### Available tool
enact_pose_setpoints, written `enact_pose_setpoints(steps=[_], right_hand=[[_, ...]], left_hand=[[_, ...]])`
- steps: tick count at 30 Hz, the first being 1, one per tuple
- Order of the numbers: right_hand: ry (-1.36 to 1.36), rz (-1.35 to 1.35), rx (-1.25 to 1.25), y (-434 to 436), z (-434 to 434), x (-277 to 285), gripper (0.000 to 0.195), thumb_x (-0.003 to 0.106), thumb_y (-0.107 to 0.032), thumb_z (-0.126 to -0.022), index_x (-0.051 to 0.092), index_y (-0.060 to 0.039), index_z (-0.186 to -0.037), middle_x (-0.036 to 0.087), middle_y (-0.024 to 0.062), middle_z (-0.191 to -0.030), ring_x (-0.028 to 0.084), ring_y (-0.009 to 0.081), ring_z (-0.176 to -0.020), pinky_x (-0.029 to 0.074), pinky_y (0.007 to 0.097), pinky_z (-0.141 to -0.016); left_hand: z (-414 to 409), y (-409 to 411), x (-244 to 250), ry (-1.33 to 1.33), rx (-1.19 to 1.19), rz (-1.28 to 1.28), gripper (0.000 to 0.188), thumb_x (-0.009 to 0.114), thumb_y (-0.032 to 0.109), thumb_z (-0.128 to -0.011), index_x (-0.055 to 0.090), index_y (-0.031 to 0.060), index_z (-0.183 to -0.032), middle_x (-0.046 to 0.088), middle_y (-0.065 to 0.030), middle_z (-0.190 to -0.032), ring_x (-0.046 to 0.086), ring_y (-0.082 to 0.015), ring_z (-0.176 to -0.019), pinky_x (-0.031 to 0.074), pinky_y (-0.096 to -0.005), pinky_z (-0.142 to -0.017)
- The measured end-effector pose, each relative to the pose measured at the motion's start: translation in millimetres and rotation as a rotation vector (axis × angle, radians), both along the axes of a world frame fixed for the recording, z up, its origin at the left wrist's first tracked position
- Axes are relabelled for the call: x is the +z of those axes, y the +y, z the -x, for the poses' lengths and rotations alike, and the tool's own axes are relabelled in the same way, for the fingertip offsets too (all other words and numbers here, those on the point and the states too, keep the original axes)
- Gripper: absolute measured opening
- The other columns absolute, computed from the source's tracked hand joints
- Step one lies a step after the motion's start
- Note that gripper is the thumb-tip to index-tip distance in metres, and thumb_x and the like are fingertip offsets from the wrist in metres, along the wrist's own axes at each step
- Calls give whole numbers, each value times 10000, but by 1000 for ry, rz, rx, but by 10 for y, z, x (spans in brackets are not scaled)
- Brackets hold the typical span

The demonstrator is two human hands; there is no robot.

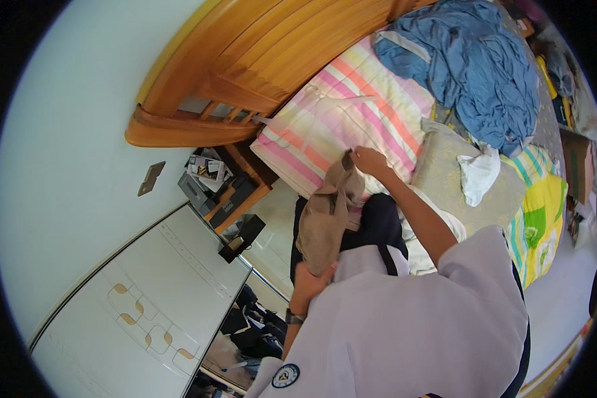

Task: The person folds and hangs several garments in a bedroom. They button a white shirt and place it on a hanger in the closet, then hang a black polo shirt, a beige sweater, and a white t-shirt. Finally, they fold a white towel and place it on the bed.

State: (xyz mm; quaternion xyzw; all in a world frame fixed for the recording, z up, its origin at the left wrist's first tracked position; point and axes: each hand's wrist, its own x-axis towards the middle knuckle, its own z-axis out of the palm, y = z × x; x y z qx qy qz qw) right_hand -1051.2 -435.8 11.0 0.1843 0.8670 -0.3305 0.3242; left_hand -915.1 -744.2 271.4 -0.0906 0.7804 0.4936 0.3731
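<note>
A brown cloth garment point(323, 219) hangs between my two hands, over my dark trousers and beside the bed's edge. My right hand point(370, 161) grips its upper end above a folded pink, orange and white striped quilt point(348, 104). Near my waist my left hand point(311, 281), with a watch on the wrist, holds the lower end. The garment partly hides the fingers of the left hand. A crumpled blue cloth point(477, 69) lies beyond the quilt, with a white cloth point(480, 174) near it on a beige pillow point(443, 164).
A wooden headboard point(278, 45) rises behind the quilt. Beside it stands a wooden nightstand point(258, 191) with boxes on top. A white wardrobe door point(149, 303) is at lower left, with dark clothes point(258, 323) inside. Yellow-green bedding point(540, 224) lies at the right.
</note>
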Motion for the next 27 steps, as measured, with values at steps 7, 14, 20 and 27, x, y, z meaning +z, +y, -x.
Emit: enact_pose_setpoints(steps=[7,14,20,27], right_hand=[[-199,200,-695,-1597,1482,-1225,714,652,-471,-978,450,71,-1396,626,281,-1376,657,451,-1191,562,540,-979],[-89,-56,-1234,-2171,570,-675,557,588,-280,-947,502,26,-1403,676,301,-1270,661,483,-1151,522,556,-982],[115,-229,-1178,-1673,-1471,199,515,625,-291,-902,538,47,-1281,694,242,-991,675,413,-918,523,519,-797],[469,38,-1884,-890,-1949,1168,336,720,-254,-949,551,0,-1087,602,115,-791,599,212,-580,500,388,-466]], left_hand=[[355,-904,-48,-171,-295,-102,446,804,375,-941,729,-60,-880,694,-163,-710,637,-167,-624,528,-384,-630],[934,-1660,-183,-384,-77,-193,514,738,374,-992,678,-43,-1286,753,-168,-1146,716,-288,-1113,542,-378,-967],[1561,-1456,190,-51,-844,-82,557,636,499,-1019,717,-34,-1157,742,-252,-1042,722,-420,-974,557,-435,-867],[1260,-1208,324,102,-869,-154,490,639,442,-1033,683,-45,-998,698,-262,-883,680,-433,-828,520,-469,-732]])
